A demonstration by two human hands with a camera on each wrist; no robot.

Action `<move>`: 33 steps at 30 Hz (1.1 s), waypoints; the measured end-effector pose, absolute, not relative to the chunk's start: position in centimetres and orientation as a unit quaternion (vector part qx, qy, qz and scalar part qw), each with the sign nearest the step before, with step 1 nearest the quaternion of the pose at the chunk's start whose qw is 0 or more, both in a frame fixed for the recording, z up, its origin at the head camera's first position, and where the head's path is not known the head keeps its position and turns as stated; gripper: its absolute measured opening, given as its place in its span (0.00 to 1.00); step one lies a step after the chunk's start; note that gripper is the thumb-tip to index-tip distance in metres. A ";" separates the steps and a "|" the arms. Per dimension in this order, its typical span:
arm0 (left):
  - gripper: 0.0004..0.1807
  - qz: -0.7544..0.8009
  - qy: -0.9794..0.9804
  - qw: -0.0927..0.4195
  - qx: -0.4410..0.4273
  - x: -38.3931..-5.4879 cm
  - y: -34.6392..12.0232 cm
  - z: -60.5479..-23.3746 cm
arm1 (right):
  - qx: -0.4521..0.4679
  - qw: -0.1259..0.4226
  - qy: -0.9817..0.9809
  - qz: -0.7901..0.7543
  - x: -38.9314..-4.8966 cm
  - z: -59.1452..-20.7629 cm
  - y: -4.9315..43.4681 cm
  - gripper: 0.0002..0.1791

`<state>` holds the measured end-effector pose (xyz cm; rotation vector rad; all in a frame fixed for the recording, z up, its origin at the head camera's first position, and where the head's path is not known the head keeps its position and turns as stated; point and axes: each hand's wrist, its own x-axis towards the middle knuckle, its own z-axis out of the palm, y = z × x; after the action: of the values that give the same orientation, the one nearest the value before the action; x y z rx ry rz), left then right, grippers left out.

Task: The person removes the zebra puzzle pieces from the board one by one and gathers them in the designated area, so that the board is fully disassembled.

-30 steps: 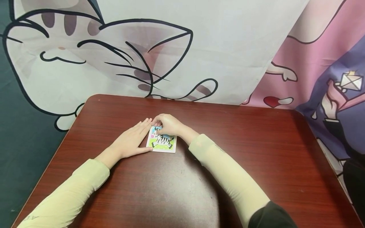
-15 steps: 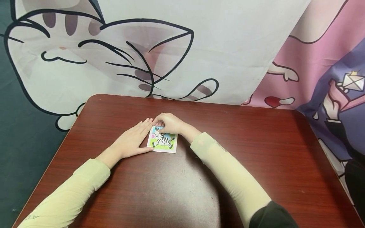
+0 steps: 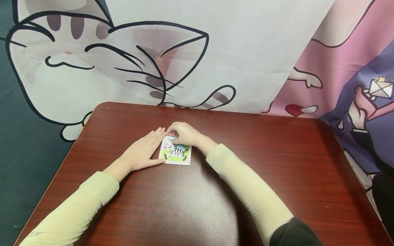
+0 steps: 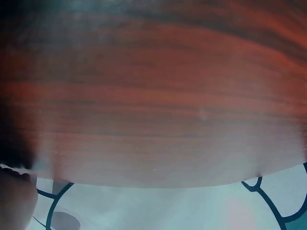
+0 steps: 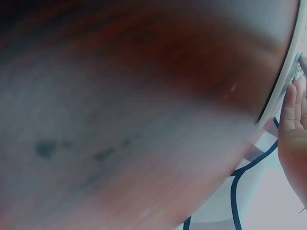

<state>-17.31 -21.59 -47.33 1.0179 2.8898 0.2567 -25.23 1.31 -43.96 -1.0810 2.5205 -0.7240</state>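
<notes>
A small square card (image 3: 175,155) with a zebra picture and a white border lies on the brown table in the head view. My left hand (image 3: 140,152) rests flat along its left side, fingers straight, with the thumb touching the lower left corner. Over the card's far edge, my right hand (image 3: 183,134) bends its fingers and sets its thumb on the picture, pinching the card there. That hand hides the upper right of the picture and most of its far edge. Both wrist views show mainly blurred tabletop, with part of a hand at one side.
The brown table (image 3: 261,164) extends around both arms, its far edge close to a hanging cloth (image 3: 246,51) printed with a cartoon cat. A pink and purple printed cloth (image 3: 347,68) hangs at the right. Something black (image 3: 383,194) shows at the right edge.
Both hands stay almost where they were. By the right thumb, the part of the card around the zebra's head looks paler than before.
</notes>
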 end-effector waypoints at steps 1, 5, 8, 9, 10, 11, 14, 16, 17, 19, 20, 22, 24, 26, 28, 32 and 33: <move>0.58 0.082 0.939 0.034 0.332 -17.3 -21.6 -47.3 | -0.377 0.151 0.880 -0.248 -25.2 -43.9 1.3 0.18; 0.58 0.083 0.938 0.039 0.334 -17.2 -21.5 -47.1 | -0.375 0.150 0.883 -0.238 -25.3 -43.9 1.4 0.18; 0.58 0.084 0.938 0.040 0.335 -17.2 -21.5 -47.1 | -0.378 0.144 0.884 -0.235 -25.3 -43.9 1.4 0.17; 0.58 0.085 0.937 0.041 0.335 -17.2 -21.4 -47.1 | -0.381 0.141 0.883 -0.235 -25.2 -43.9 1.5 0.17; 0.58 0.083 0.937 0.040 0.336 -17.3 -21.5 -47.1 | -0.384 0.137 0.882 -0.234 -25.2 -43.8 1.5 0.17; 0.58 0.081 0.937 0.039 0.337 -17.3 -21.5 -47.2 | -0.387 0.133 0.881 -0.235 -25.2 -43.8 1.5 0.16; 0.58 0.078 0.937 0.038 0.338 -17.3 -21.5 -47.2 | -0.391 0.125 0.877 -0.249 -25.1 -43.7 1.5 0.14; 0.58 0.079 0.937 0.037 0.338 -17.3 -21.5 -47.2 | -0.387 0.125 0.873 -0.268 -25.0 -43.6 1.5 0.11; 0.58 0.081 0.937 0.038 0.338 -17.2 -21.5 -47.2 | -0.384 0.125 0.871 -0.279 -25.0 -43.6 1.5 0.10; 0.57 0.083 0.937 0.036 0.338 -17.2 -21.5 -47.2 | -0.377 0.130 0.865 -0.305 -24.9 -43.4 1.5 0.08; 0.57 0.083 0.937 0.034 0.339 -17.2 -21.6 -47.3 | -0.374 0.134 0.862 -0.316 -24.9 -43.3 1.5 0.08; 0.56 0.083 0.937 0.033 0.338 -17.2 -21.6 -47.3 | -0.371 0.138 0.855 -0.335 -24.9 -43.1 1.6 0.07; 0.56 0.082 0.937 0.032 0.338 -17.1 -21.6 -47.4 | -0.367 0.144 0.848 -0.355 -24.8 -42.9 1.7 0.07; 0.55 0.083 0.937 0.034 0.337 -17.1 -21.6 -47.4 | -0.360 0.150 0.840 -0.376 -24.8 -42.6 1.9 0.07; 0.55 0.085 0.937 0.034 0.338 -17.0 -21.6 -47.4 | -0.349 0.155 0.834 -0.398 -24.8 -42.2 2.2 0.06; 0.55 0.084 0.936 0.028 0.340 -17.1 -21.5 -47.4 | -0.323 0.159 0.833 -0.421 -24.9 -41.4 3.3 0.05; 0.55 0.084 0.936 0.027 0.341 -17.1 -21.5 -47.4 | -0.319 0.159 0.833 -0.423 -24.9 -41.3 3.6 0.05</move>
<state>-17.08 -21.53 -47.39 1.0516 2.8904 0.2585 -24.95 3.59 -41.29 -0.9111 2.3829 -1.2081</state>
